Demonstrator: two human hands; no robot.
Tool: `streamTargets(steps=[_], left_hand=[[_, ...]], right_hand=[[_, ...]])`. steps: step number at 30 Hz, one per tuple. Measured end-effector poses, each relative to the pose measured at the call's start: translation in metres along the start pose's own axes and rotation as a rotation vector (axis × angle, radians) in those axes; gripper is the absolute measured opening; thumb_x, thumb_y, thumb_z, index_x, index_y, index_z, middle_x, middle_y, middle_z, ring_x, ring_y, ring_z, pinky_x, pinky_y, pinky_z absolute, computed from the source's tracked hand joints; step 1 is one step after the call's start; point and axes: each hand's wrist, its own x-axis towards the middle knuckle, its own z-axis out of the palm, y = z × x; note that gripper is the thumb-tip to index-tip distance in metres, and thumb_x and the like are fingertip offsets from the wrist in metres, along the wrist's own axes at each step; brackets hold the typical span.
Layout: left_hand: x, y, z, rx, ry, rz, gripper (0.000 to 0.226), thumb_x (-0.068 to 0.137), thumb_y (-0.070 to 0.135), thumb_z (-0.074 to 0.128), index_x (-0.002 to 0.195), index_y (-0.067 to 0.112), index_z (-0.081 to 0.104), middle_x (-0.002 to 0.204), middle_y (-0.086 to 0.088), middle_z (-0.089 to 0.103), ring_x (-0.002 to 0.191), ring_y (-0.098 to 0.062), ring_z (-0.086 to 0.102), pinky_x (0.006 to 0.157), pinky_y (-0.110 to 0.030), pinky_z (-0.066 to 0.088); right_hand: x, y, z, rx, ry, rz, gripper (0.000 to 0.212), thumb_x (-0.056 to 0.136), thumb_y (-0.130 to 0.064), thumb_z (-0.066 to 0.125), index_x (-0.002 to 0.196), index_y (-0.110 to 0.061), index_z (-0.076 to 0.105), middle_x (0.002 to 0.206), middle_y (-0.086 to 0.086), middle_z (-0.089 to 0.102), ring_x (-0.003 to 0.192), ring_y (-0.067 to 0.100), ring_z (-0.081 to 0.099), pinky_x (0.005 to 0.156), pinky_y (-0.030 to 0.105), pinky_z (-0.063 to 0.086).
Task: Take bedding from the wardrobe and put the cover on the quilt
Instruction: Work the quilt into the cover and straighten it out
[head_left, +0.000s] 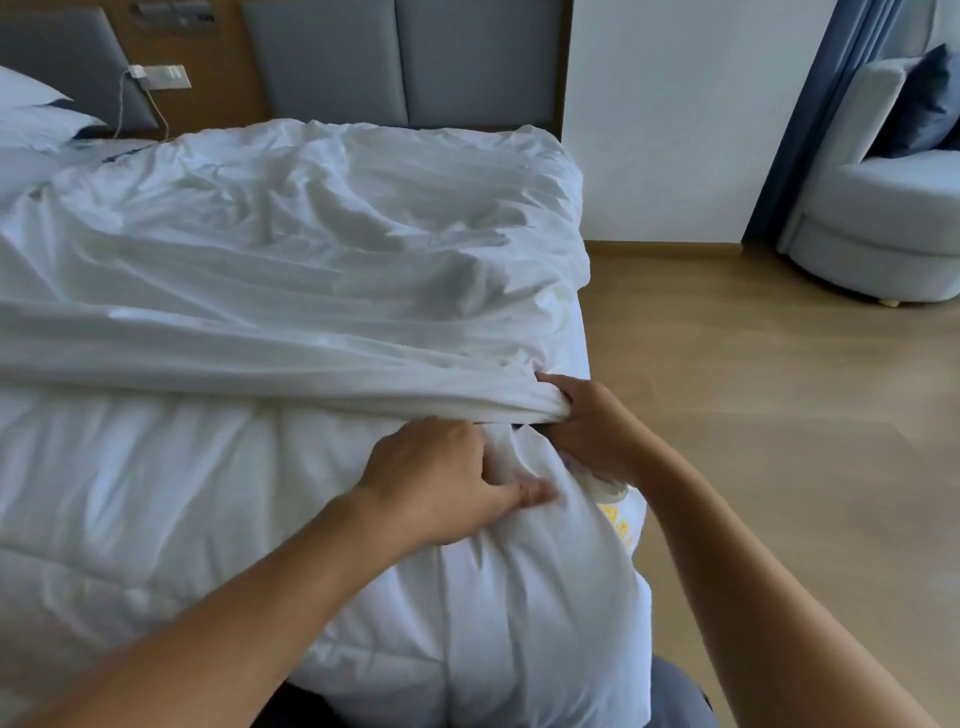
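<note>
A thin, wrinkled white quilt cover (291, 249) lies spread over the far part of the bed. The thicker white quilt (171, 483) covers the near part and hangs over the bed's near right corner. My right hand (592, 421) grips the bunched near edge of the cover at that corner, fingers curled round the fabric. My left hand (441, 478) lies on the quilt just left of it, thumb stretched out and fingertips tucked into a fold of the quilt under the cover's edge.
A padded grey headboard (363, 57) stands behind the bed, with a white pillow (31, 114) at far left. To the right are a wooden floor (779, 395), a white wall, a pale armchair (883, 208) with a blue cushion, and a blue curtain.
</note>
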Motion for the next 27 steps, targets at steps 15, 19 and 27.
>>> streamTargets(steps=[15, 19, 27], left_hand=[[0.081, -0.062, -0.045, -0.108, 0.646, -0.271, 0.024, 0.087, 0.027, 0.062, 0.098, 0.009, 0.073, 0.101, -0.024, 0.071, 0.1, -0.044, 0.066, 0.08, -0.044, 0.053], [0.102, -0.142, -0.093, -0.222, 0.745, -0.666, 0.042, 0.092, 0.037, 0.055, 0.116, 0.005, 0.068, 0.122, -0.026, 0.064, 0.115, -0.046, 0.061, 0.094, -0.05, 0.05], [0.05, -0.081, -0.025, -0.428, 0.34, -0.402, 0.059, 0.098, 0.043, 0.054, 0.143, 0.005, 0.048, 0.14, -0.026, 0.055, 0.131, -0.04, 0.051, 0.106, -0.043, 0.043]], right_hand=[[-0.035, -0.01, 0.009, -0.522, 0.678, -0.083, 0.065, 0.07, 0.002, 0.054, 0.133, -0.012, 0.057, 0.114, 0.014, 0.064, 0.099, 0.041, 0.057, 0.077, 0.044, 0.042], [-0.046, 0.0, 0.003, -0.369, 0.719, 0.193, 0.05, 0.072, -0.009, 0.054, 0.121, -0.017, 0.053, 0.118, 0.01, 0.051, 0.107, 0.039, 0.049, 0.076, 0.042, 0.04], [-0.069, -0.007, 0.072, -0.274, 0.589, 0.142, 0.04, 0.08, -0.006, 0.054, 0.12, -0.009, 0.056, 0.119, 0.01, 0.054, 0.106, 0.035, 0.047, 0.082, 0.043, 0.037]])
